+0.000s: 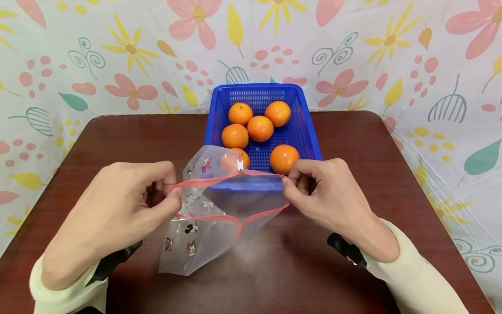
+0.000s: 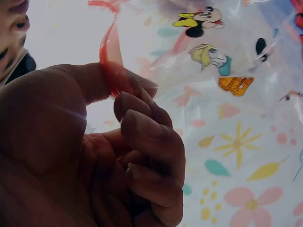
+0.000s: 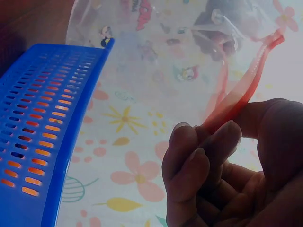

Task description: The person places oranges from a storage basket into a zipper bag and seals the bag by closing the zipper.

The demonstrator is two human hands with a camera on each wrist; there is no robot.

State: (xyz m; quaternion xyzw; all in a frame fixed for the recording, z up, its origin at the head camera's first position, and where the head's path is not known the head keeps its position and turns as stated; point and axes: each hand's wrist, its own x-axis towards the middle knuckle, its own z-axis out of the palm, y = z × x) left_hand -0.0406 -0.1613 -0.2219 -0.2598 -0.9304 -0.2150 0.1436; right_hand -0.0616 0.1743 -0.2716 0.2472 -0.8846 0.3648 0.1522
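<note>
A clear zip bag (image 1: pixel 211 244) with red zip edges and cartoon prints hangs between both hands, its mouth spread apart. My left hand (image 1: pixel 121 205) pinches the left end of the red edge between thumb and fingers, as the left wrist view also shows on the red strip (image 2: pixel 111 56). At the other end, my right hand (image 1: pixel 325 196) pinches the red edge the same way. A white slider (image 1: pixel 240 165) sits mid-edge on the far side of the mouth. Behind the bag, several oranges (image 1: pixel 260 128) lie in a blue basket (image 1: pixel 311 135); the bag overlaps one of them.
The brown table (image 1: pixel 149 135) carries the basket near its back edge. A flower-printed cloth (image 1: pixel 149 52) covers the wall behind and runs down the sides. In the right wrist view the basket's slotted wall (image 3: pixel 52 104) stands left of the right hand.
</note>
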